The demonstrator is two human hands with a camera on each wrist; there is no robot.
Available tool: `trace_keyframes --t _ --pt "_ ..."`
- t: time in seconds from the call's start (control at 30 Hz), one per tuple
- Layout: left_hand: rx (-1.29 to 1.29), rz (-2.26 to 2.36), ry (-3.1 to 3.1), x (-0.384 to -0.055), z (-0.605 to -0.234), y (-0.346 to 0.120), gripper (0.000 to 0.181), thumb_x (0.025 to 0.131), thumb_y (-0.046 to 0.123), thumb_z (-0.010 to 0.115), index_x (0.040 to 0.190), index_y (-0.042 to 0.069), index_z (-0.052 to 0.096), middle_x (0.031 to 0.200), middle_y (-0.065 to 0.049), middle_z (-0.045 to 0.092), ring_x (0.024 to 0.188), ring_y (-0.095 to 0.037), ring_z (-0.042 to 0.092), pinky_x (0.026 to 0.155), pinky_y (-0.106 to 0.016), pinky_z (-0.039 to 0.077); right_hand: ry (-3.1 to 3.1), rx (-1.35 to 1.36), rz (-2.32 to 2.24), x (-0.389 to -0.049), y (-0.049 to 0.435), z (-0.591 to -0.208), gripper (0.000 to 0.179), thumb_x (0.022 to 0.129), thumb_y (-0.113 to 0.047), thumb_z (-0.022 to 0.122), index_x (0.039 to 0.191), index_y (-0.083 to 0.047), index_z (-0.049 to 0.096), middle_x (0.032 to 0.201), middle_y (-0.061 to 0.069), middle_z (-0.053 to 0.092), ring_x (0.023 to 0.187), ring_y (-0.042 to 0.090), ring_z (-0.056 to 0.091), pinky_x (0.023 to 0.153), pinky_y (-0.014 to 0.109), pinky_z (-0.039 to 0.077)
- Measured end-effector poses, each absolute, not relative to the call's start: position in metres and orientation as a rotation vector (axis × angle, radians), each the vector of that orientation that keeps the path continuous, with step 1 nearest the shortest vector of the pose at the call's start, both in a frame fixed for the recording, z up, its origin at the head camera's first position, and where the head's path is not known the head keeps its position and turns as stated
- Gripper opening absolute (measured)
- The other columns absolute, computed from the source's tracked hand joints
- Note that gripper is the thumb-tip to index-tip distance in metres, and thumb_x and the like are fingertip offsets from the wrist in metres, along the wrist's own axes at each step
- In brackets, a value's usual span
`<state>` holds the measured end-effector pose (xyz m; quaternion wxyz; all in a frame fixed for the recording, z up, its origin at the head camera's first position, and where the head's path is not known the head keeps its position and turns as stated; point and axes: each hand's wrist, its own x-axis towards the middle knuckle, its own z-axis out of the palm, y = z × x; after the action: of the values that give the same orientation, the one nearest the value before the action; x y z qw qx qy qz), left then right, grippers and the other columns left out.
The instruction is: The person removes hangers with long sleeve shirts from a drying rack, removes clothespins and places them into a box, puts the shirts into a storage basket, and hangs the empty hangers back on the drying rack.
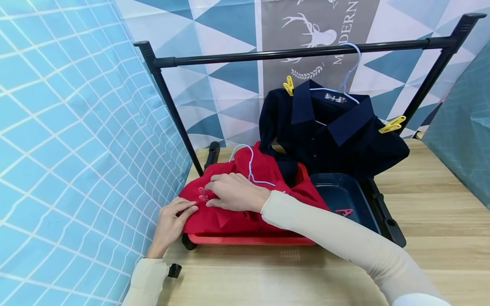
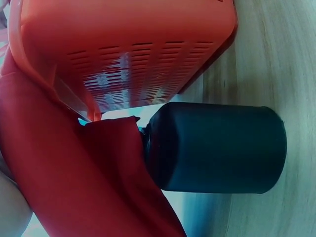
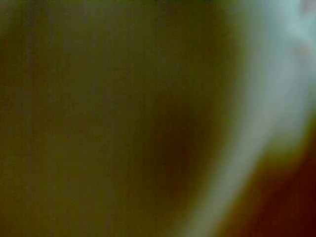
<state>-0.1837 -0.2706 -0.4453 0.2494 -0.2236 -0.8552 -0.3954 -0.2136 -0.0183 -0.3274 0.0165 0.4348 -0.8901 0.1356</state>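
Note:
In the head view a red shirt (image 1: 233,219) lies spread over a red basket (image 1: 252,240), with a pale blue hanger (image 1: 250,165) sticking out at its neck. My left hand (image 1: 172,223) pinches the shirt's left edge between thumb and fingers. Over the shirt's left part, my right hand (image 1: 235,192) has its curled thumb and fingers at a pink clothespin (image 1: 203,194), which lies against the cloth. Red cloth (image 2: 94,177) hangs beside the slotted basket wall (image 2: 133,64) in the left wrist view. The right wrist view is too blurred to read.
A black rack (image 1: 264,55) carries a dark navy shirt (image 1: 325,127) on a hanger with two yellow clothespins (image 1: 392,124). Below it, a dark blue tray (image 1: 337,187) holds another pink clothespin (image 1: 344,212). A gridded blue curtain (image 1: 76,127) borders the left side.

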Motion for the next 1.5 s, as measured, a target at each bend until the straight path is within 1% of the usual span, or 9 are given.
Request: trace_keyframes --t 0.13,0.3,0.53,0.73,0.9,1.03,1.13,1.27,1.5 --pt "-0.591 -1.067 -2.344 -0.184 -0.445 -0.271 0.025 0.083 -0.003 0.082 0.104 0.009 0.082 0.094 0.006 0.073 0.087 -0.010 0.063 0.080 -0.013 0.048 -2.751 1.349 0.399 -0.212 -0.023 -0.327 0.050 0.088 -0.039 0.082 0.130 -0.014 0.071 0.108 0.001 0.069 0.086 0.009 0.063 0.073 0.022 0.056" --pt "-0.602 -1.075 -2.337 -0.184 -0.444 -0.271 0.025 0.083 -0.004 0.082 0.105 0.008 0.082 0.094 0.005 0.073 0.088 -0.010 0.063 0.081 -0.013 0.047 -2.733 1.348 0.396 -0.212 -0.028 -0.327 0.050 0.088 -0.039 0.082 0.130 -0.015 0.071 0.107 0.000 0.069 0.084 0.008 0.063 0.072 0.021 0.056" --pt "-0.613 -1.081 -2.339 -0.184 -0.444 -0.271 0.024 0.083 -0.005 0.082 0.104 0.007 0.082 0.093 0.004 0.074 0.088 -0.010 0.064 0.082 -0.013 0.047 -2.715 1.344 0.413 -0.212 -0.034 -0.328 0.039 0.086 -0.039 0.084 0.116 -0.017 0.072 0.101 -0.002 0.068 0.075 0.006 0.059 0.065 0.018 0.052" --pt "-0.626 -1.083 -2.328 -0.183 -0.444 -0.271 0.023 0.083 -0.004 0.082 0.103 0.007 0.082 0.093 0.004 0.074 0.087 -0.010 0.064 0.082 -0.013 0.047 -2.635 1.395 0.304 -0.213 -0.038 -0.331 0.046 0.084 -0.041 0.085 0.117 -0.014 0.070 0.102 -0.001 0.070 0.074 0.007 0.062 0.068 0.020 0.055" --pt "-0.647 -1.091 -2.315 -0.184 -0.445 -0.271 0.020 0.084 -0.004 0.082 0.101 0.007 0.082 0.092 0.003 0.074 0.086 -0.011 0.064 0.080 -0.014 0.047 -2.624 1.397 0.267 -0.212 -0.042 -0.328 0.041 0.088 -0.039 0.082 0.116 -0.012 0.069 0.096 0.000 0.071 0.070 0.008 0.061 0.066 0.020 0.053" --pt "-0.621 -1.092 -2.329 -0.184 -0.445 -0.272 0.021 0.083 -0.004 0.082 0.101 0.007 0.082 0.092 0.005 0.073 0.085 -0.010 0.064 0.079 -0.013 0.048 -2.665 1.409 0.244 -0.210 -0.047 -0.322 0.041 0.090 -0.037 0.081 0.119 -0.011 0.070 0.094 0.000 0.072 0.071 0.009 0.063 0.068 0.020 0.055" --pt "-0.619 -1.071 -2.335 -0.183 -0.446 -0.272 0.021 0.082 -0.005 0.083 0.099 0.007 0.082 0.092 0.005 0.074 0.086 -0.009 0.064 0.080 -0.013 0.047 -2.707 1.422 0.218 -0.210 -0.051 -0.316 0.038 0.090 -0.034 0.081 0.118 -0.009 0.072 0.087 0.000 0.071 0.068 0.010 0.063 0.064 0.018 0.054" --pt "-0.647 -1.053 -2.327 -0.184 -0.447 -0.273 0.020 0.082 -0.005 0.083 0.098 0.008 0.083 0.093 0.005 0.074 0.087 -0.009 0.065 0.081 -0.013 0.047 -2.783 1.421 0.212 -0.212 -0.054 -0.307 0.032 0.090 -0.032 0.081 0.112 -0.009 0.076 0.077 0.000 0.067 0.062 0.010 0.060 0.057 0.017 0.050" --pt "-0.691 -1.064 -2.302 -0.187 -0.446 -0.272 0.020 0.083 -0.004 0.082 0.099 0.008 0.083 0.092 0.004 0.074 0.087 -0.010 0.065 0.080 -0.013 0.047 -2.961 1.360 0.341 -0.219 -0.053 -0.299 0.034 0.087 -0.033 0.085 0.111 -0.010 0.075 0.077 -0.003 0.065 0.063 0.008 0.062 0.058 0.017 0.052"
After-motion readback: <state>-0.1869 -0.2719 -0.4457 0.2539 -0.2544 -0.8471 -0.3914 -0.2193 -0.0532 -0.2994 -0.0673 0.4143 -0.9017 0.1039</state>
